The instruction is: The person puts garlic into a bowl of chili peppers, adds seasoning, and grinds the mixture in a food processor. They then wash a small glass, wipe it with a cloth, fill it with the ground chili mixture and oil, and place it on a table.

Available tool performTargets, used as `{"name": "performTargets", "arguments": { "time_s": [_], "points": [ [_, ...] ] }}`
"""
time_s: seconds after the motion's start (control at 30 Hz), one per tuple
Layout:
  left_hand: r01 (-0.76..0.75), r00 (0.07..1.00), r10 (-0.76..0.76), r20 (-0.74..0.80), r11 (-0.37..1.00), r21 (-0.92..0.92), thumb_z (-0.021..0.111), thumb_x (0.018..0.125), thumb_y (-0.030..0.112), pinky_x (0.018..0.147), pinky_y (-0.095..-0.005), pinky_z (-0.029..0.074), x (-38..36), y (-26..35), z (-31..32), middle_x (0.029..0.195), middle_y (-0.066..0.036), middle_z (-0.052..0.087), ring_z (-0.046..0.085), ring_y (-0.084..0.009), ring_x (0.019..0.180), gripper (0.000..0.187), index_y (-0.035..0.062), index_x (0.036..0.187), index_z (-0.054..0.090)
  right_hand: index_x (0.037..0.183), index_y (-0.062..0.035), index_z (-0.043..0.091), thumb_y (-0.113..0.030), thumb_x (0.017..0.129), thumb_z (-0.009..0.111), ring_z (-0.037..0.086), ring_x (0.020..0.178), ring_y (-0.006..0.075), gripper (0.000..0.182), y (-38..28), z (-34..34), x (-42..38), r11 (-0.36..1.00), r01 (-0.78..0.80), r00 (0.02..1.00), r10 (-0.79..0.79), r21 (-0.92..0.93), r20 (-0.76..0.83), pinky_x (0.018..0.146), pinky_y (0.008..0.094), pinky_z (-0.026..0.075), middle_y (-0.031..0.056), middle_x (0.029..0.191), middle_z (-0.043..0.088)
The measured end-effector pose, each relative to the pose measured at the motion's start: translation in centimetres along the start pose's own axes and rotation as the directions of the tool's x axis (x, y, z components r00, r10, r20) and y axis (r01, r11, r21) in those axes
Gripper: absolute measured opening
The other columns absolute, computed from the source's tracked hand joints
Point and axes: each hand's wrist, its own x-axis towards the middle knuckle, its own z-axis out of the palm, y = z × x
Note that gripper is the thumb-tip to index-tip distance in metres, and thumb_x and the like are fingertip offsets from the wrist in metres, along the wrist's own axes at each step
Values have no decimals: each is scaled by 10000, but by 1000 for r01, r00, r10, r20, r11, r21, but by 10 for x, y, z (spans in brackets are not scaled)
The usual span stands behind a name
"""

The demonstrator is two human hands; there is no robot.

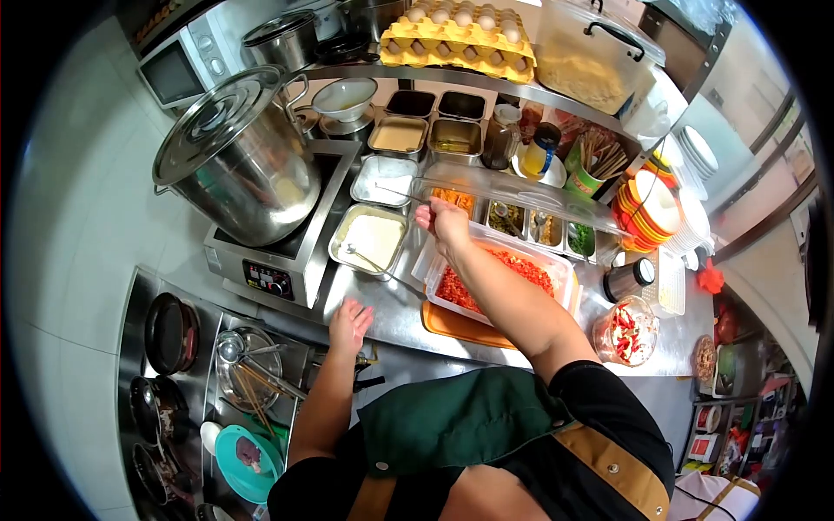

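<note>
1. Kitchen line, steel table (391, 317) crowded with pans; egg tray (459, 36) on the shelf above, big lidded stockpot (234, 165) on an induction unit at the left.
2. Right hand (445, 222) is out over the condiment pans, fingers pinched on the thin handle of a spoon (395, 194) that runs left to the white-powder pan (384, 180).
3. Left hand (349, 323) lies flat and spread on the table edge, holding nothing, apparently bracing.
4. Under the right forearm sits a tub of chopped red chilli (499, 280) on an orange board (460, 328). A second pan (371, 240) of pale powder with its own spoon is just nearer, below the first.
5. Step in hand, by my reading: taking a measure of seasoning from the powder pan. Whether the spoon is loaded I cannot tell; the bowl is too small to see.
6. Next move would call for a level lift, clear of the pan rims, without shedding powder into the neighbouring pans.
</note>
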Motion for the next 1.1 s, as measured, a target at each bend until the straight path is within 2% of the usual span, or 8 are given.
{"name": "performTargets", "arguments": {
  "time_s": [0.13,0.23,0.47,0.53,0.7,0.83,0.93,1.1],
  "points": [
    [10,997,-3,-76,997,83,443,851,345,792,-322,443,-24,-12,-20,1221,-190,389,515,-280,997,496,-25,1168,352,1052,53,457,-66,866,387,568,626,174,232,-27,0,-24,996,37,997,-43,87,67,564,256,504,130,794,563],
    [28,983,-5,-186,992,123,451,846,364,667,-272,472,-37,-21,-19,1147,-152,463,552,-245,907,470,2,1138,384,1036,46,461,-69,866,387,572,641,160,218,-52,-11,-42,992,60,994,-70,116,87,572,251,509,129,799,562],
    [-47,982,99,-159,952,301,495,833,347,717,-350,420,-57,-54,12,1029,-87,490,528,-225,851,360,75,1059,429,1069,42,454,-82,849,435,588,690,162,253,-128,-89,-119,961,153,980,-178,231,92,609,254,520,125,817,574],
    [-69,983,127,-133,926,371,504,829,348,667,-316,429,-61,-62,23,985,-59,493,533,-205,826,339,85,1036,448,1072,43,453,-88,847,444,588,690,163,261,-149,-129,-152,943,225,965,-250,246,77,619,259,519,128,822,576],
    [-70,981,143,-132,893,445,538,815,337,584,-245,419,-63,-80,43,924,-18,495,525,-150,726,306,99,990,459,1086,53,457,-122,838,480,597,708,163,305,-198,-230,-250,916,391,918,-381,87,-112,627,255,520,134,849,585],
    [-67,971,174,-165,859,508,550,810,326,574,-229,416,-63,-87,56,905,-16,496,524,-135,714,305,102,993,454,1103,72,454,-107,853,453,592,691,154,307,-211,-301,-325,859,490,803,-512,-150,-305,624,236,517,139,827,591],
    [-71,971,182,-155,839,539,551,811,312,551,-213,414,-58,-92,57,884,-17,499,522,-126,704,301,91,989,451,1086,73,475,-112,862,440,586,679,160,292,-203,-332,-372,851,420,720,-523,-314,-455,610,248,507,138,818,592],
    [-90,976,185,-119,828,553,533,827,279,499,-189,405,-61,-102,72,797,-13,512,514,-100,657,261,79,979,461,1067,43,509,-123,869,454,588,702,154,264,-168,-376,-399,837,344,691,-533,-425,-489,638,248,499,127,828,598]
  ]
}}
